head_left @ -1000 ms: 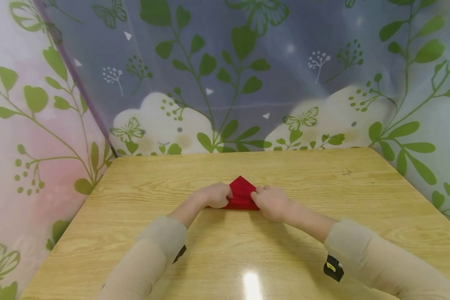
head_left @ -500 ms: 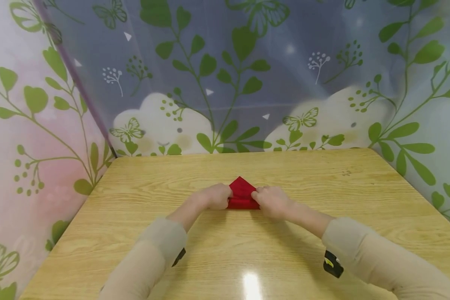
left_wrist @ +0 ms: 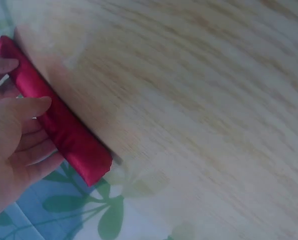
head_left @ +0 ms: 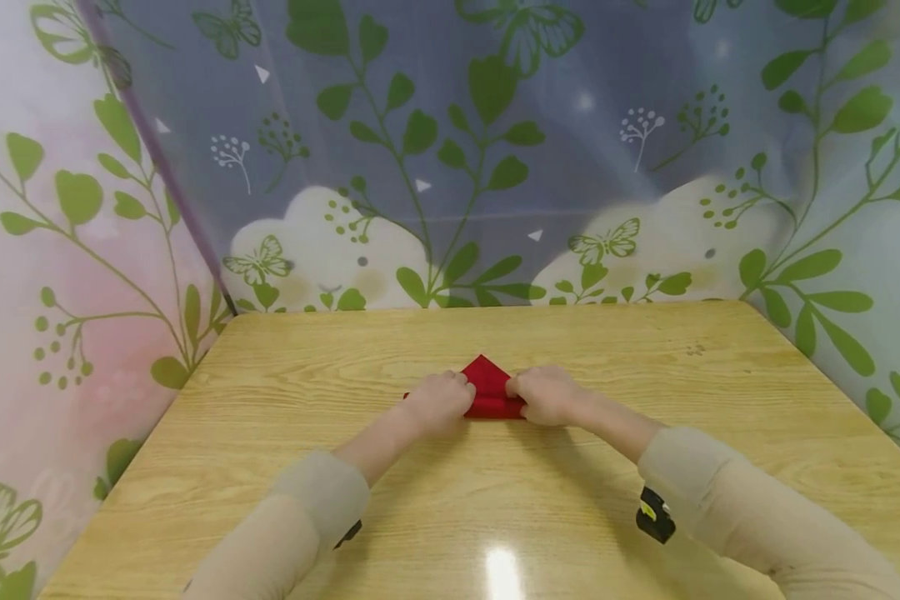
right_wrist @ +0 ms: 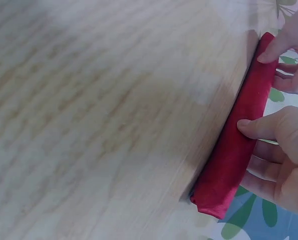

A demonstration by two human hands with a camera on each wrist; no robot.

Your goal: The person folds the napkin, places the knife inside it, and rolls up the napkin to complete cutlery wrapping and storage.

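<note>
A red, shiny cloth (head_left: pixel 487 382) lies on the table, its near part rolled into a tube and a flat triangular corner pointing to the far side. My left hand (head_left: pixel 441 402) holds the roll left of its middle, thumb on the near side and fingers beyond it, as the left wrist view of the roll (left_wrist: pixel 63 120) shows. On the other side my right hand (head_left: pixel 546 396) pinches the roll (right_wrist: pixel 234 145) likewise. The roll's left end sticks out past my left hand in the head view. Parts of the cloth are hidden beneath both hands.
The wood-grain table (head_left: pixel 450 500) spreads around the cloth. Patterned curtains (head_left: pixel 450 167) with leaves and butterflies stand along its back and sides. A dark wrist device (head_left: pixel 655 515) hangs under the right sleeve, and another (head_left: pixel 348 534) shows by the left.
A rolled band has formed along the cloth's near edge. My left hand has shifted slightly right along it, uncovering the left end. My right hand stays nearly in place, still gripping.
</note>
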